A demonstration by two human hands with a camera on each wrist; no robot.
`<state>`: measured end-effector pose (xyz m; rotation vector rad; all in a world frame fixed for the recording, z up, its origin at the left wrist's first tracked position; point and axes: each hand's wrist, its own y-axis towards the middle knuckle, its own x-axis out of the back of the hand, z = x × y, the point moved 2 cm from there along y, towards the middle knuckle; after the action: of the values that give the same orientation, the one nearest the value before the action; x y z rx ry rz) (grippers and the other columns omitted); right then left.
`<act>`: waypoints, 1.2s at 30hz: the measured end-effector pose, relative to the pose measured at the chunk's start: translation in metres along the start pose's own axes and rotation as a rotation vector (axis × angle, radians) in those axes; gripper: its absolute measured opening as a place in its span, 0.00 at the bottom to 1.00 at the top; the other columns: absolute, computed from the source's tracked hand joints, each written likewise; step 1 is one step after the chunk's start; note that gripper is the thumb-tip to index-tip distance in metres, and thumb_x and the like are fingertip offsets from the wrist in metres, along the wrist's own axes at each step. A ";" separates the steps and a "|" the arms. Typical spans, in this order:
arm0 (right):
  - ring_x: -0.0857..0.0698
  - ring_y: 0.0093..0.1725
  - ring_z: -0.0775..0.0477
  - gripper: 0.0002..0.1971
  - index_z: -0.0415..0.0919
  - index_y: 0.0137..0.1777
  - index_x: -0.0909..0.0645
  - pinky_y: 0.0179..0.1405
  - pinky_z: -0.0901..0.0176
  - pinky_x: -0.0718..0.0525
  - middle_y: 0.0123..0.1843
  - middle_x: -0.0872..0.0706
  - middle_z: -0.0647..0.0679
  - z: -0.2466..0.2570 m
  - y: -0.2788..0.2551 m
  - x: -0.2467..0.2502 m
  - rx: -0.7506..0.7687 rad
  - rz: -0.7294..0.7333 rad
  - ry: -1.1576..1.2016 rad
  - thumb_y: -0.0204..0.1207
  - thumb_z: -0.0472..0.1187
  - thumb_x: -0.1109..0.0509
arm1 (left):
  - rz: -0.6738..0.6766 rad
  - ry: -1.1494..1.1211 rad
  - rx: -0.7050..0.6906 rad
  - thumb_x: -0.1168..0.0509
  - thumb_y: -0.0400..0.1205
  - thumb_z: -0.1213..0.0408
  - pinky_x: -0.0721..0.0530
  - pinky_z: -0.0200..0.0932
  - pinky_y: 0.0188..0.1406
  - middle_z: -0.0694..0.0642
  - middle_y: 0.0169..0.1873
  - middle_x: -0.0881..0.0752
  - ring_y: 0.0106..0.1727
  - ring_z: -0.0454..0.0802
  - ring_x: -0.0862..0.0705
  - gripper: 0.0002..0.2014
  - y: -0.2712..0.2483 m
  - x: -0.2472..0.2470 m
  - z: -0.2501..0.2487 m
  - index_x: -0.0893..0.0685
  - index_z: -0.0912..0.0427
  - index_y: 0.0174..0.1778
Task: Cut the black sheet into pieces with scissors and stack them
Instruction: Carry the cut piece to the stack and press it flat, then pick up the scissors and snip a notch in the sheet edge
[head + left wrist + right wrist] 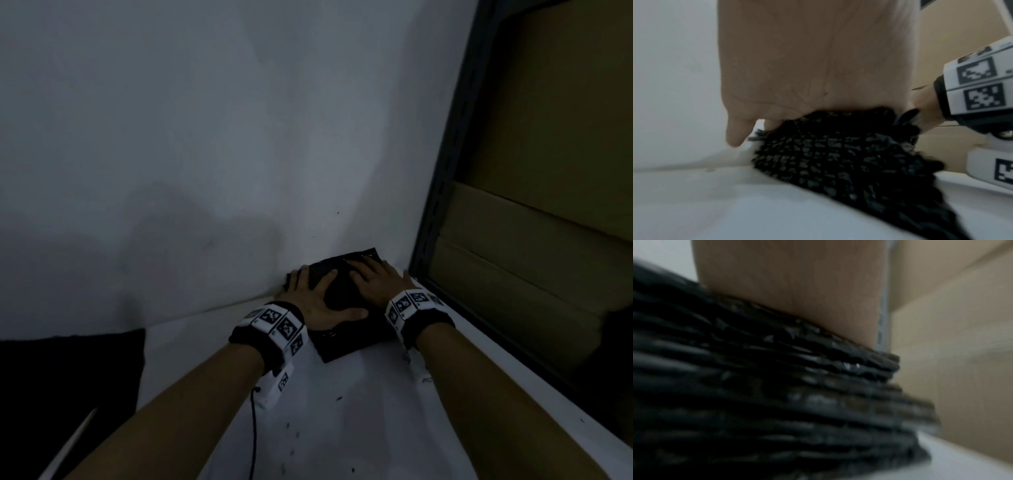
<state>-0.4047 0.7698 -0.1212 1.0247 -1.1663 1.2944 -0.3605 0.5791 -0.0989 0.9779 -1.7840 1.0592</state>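
At the far left, a flat black sheet (68, 387) of matte material lies on the white tabletop (359, 411), one corner reaching toward me, with a thin pale strip (73, 442) lying across its near part; I cannot tell what that strip is. Small dark flecks (291, 438) are scattered over the smooth white surface in front of me.

My left hand (317, 301) lies flat on top of the stack of black cut pieces (342, 346), fingers straight and spread apart, thumb stretched out to the right across the top layer. From the left wrist view the stack (849, 162) shows its side as a thick block of many thin layers, the edges rough, nubbly and frayed, with my palm (813, 56) pressing on its top and the little finger hanging off the edge, clear of the pile.

My right hand (375, 279) rests beside it on the same stack, fingers straight and lying close together, pointing toward the white wall (205, 137). The right wrist view is blurred, but shows the layered edges (777, 394) as dark, slightly glossy ridges under my palm (797, 288).

The stack sits in the corner where the wall meets a dark metal frame (442, 192), and to the right of it stand smooth brown cardboard boxes (534, 219).
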 end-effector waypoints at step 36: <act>0.25 0.76 0.38 0.27 0.49 0.83 0.33 0.74 0.47 0.25 0.81 0.26 0.42 0.317 -0.313 -0.036 0.523 0.347 -0.023 0.85 0.51 0.35 | -0.114 0.261 0.345 0.35 0.76 0.30 0.15 0.47 0.48 0.59 0.57 0.18 0.53 0.56 0.16 0.37 -0.353 -0.023 0.215 0.21 0.61 0.63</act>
<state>-0.1078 0.4385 -0.0854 1.2438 -1.0763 1.9341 -0.0903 0.2655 -0.0877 1.0758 -1.3451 1.3810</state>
